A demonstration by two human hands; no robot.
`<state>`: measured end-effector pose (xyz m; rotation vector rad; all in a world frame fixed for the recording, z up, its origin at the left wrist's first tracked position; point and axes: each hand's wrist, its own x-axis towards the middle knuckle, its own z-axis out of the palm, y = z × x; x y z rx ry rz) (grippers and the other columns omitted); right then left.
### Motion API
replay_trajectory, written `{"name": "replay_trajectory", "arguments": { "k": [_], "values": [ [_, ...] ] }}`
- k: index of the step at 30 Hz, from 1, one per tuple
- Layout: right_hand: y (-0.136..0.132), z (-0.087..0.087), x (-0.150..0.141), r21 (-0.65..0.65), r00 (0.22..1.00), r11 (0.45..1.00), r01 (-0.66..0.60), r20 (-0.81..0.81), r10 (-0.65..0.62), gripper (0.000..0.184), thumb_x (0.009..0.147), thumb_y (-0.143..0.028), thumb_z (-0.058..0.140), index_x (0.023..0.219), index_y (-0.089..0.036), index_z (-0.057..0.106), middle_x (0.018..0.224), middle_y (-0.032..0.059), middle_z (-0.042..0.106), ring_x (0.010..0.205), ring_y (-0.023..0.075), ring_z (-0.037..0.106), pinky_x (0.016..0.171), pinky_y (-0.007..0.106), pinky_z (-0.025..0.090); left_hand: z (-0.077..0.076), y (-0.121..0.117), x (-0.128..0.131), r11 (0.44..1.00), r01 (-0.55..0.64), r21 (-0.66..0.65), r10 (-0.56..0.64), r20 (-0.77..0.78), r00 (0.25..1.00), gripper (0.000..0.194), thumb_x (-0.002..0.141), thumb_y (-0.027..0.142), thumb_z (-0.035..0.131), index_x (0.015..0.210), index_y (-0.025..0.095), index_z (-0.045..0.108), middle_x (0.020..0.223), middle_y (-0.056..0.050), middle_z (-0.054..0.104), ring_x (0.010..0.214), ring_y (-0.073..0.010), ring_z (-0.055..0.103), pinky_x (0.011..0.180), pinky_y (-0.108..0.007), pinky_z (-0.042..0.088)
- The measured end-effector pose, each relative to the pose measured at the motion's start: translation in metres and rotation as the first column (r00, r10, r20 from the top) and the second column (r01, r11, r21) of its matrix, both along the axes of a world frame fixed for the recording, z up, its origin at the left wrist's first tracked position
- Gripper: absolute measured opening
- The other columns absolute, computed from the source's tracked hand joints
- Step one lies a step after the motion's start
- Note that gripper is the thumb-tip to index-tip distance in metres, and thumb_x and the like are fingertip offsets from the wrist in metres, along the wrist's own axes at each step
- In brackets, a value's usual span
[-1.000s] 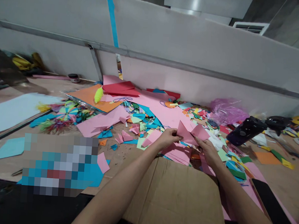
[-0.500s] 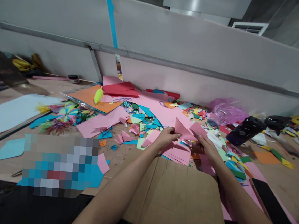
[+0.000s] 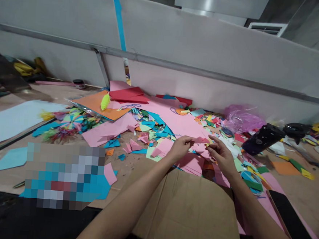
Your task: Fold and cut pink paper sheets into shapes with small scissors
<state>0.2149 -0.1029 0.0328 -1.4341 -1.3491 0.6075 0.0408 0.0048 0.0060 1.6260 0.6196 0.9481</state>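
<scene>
My left hand (image 3: 179, 148) and my right hand (image 3: 220, 155) meet above the middle of the cluttered table, both pinching a small folded pink paper piece (image 3: 201, 140) that lies nearly flat between the fingertips. Just beneath the hands sits a stack of pink paper sheets (image 3: 191, 162). A brown cardboard sheet (image 3: 186, 208) lies under my forearms at the table's near edge.
Coloured paper scraps (image 3: 153, 128) litter the table. Orange and red sheets (image 3: 117, 98) lie at the back, a black glue gun (image 3: 262, 137) and a purple plastic bag (image 3: 243, 118) to the right, a dark phone (image 3: 291, 219) near right. A grey partition wall (image 3: 181, 44) closes the back.
The pink paper piece stood up as two triangular flaps; it has since been folded down flatter and lower between my fingertips. Both hands shifted slightly downward.
</scene>
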Motion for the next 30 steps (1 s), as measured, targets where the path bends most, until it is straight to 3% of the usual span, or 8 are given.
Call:
{"name": "replay_trajectory", "arguments": {
  "k": [3, 5, 9, 11, 13, 17, 22, 30],
  "values": [
    [0.001, -0.003, -0.002, -0.009, 0.995, 0.999, -0.046, -0.091, 0.045, 0.037, 0.079, -0.036, 0.069, 0.114, -0.024, 0.067, 0.088, 0.003, 0.066, 0.079, 0.0192, 0.062, 0.065, 0.03, 0.049, 0.004, -0.01, 0.001, 0.987, 0.034, 0.16, -0.027, -0.049, 0.998, 0.031, 0.081, 0.011, 0.053, 0.098, 0.022, 0.077, 0.105, -0.006, 0.07, 0.098, -0.0175, 0.062, 0.092, -0.029, 0.046],
    [0.001, -0.005, 0.001, 0.016, 0.998, 1.0, -0.004, -0.062, 0.005, 0.023, 0.076, -0.031, 0.068, 0.097, -0.022, 0.072, 0.087, 0.0037, 0.067, 0.077, 0.0185, 0.061, 0.066, 0.03, 0.048, 0.006, -0.014, 0.002, 0.984, 0.077, 0.162, -0.068, -0.061, 0.996, 0.038, 0.078, 0.006, 0.053, 0.102, 0.023, 0.077, 0.112, -0.007, 0.069, 0.105, -0.0182, 0.061, 0.097, -0.03, 0.045],
    [0.0, -0.005, 0.007, 0.049, 0.997, 0.996, 0.076, -0.032, -0.074, 0.018, 0.073, -0.024, 0.064, 0.088, -0.02, 0.072, 0.087, 0.0042, 0.068, 0.076, 0.0181, 0.058, 0.065, 0.029, 0.045, 0.009, -0.015, 0.003, 0.973, 0.131, -0.192, -0.131, 0.013, 0.991, 0.053, 0.073, 0.003, 0.052, 0.121, 0.02, 0.068, 0.117, -0.009, 0.067, 0.095, -0.0162, 0.064, 0.084, -0.028, 0.05],
    [0.0, -0.005, 0.009, 0.055, 0.998, 0.996, 0.069, 0.003, -0.07, 0.017, 0.072, -0.024, 0.063, 0.086, -0.02, 0.072, 0.087, 0.0046, 0.069, 0.078, 0.0189, 0.059, 0.066, 0.03, 0.045, 0.012, -0.014, 0.001, 0.914, 0.156, -0.375, -0.153, 0.039, 0.988, 0.046, 0.079, 0.012, 0.055, 0.124, 0.018, 0.065, 0.105, -0.009, 0.069, 0.082, -0.0144, 0.066, 0.073, -0.026, 0.05],
    [0.0, -0.006, 0.009, 0.057, 0.997, 0.997, 0.053, 0.045, -0.056, 0.016, 0.073, -0.025, 0.063, 0.085, -0.021, 0.073, 0.087, 0.0047, 0.069, 0.079, 0.0198, 0.06, 0.068, 0.031, 0.046, 0.014, -0.015, 0.0, 0.885, 0.18, -0.429, -0.184, 0.033, 0.982, 0.035, 0.083, 0.025, 0.059, 0.116, 0.016, 0.066, 0.09, -0.006, 0.069, 0.071, -0.0128, 0.065, 0.065, -0.024, 0.048],
    [0.0, -0.007, 0.007, 0.05, 0.999, 0.999, 0.017, 0.034, -0.019, 0.017, 0.076, -0.026, 0.063, 0.088, -0.022, 0.073, 0.093, 0.0058, 0.071, 0.088, 0.0227, 0.063, 0.075, 0.034, 0.048, 0.013, -0.019, -0.002, 0.896, 0.222, -0.385, -0.238, 0.006, 0.971, 0.028, 0.077, 0.038, 0.072, 0.087, 0.013, 0.065, 0.07, -0.003, 0.065, 0.058, -0.0102, 0.059, 0.056, -0.021, 0.041],
    [0.001, -0.004, 0.007, 0.015, 0.987, 1.0, 0.024, -0.162, -0.021, 0.044, 0.082, -0.04, 0.066, 0.124, -0.027, 0.063, 0.102, 0.0052, 0.07, 0.087, 0.0203, 0.063, 0.071, 0.031, 0.048, 0.008, -0.019, 0.001, 0.908, 0.176, -0.381, -0.158, 0.079, 0.984, 0.03, 0.073, 0.038, 0.075, 0.075, 0.015, 0.056, 0.064, 0.0, 0.062, 0.053, -0.0086, 0.054, 0.055, -0.021, 0.039],
    [0.004, -0.005, 0.003, -0.11, 0.973, 0.994, 0.011, -0.227, -0.036, 0.034, 0.066, -0.048, 0.081, 0.077, -0.02, 0.064, 0.07, -0.0012, 0.059, 0.061, 0.0135, 0.05, 0.056, 0.026, 0.038, 0.007, -0.018, 0.001, 0.917, 0.17, -0.361, -0.156, 0.066, 0.985, 0.037, 0.072, 0.047, 0.074, 0.077, 0.015, 0.057, 0.066, -0.002, 0.064, 0.054, -0.0098, 0.056, 0.056, -0.023, 0.041]
  ]
}}
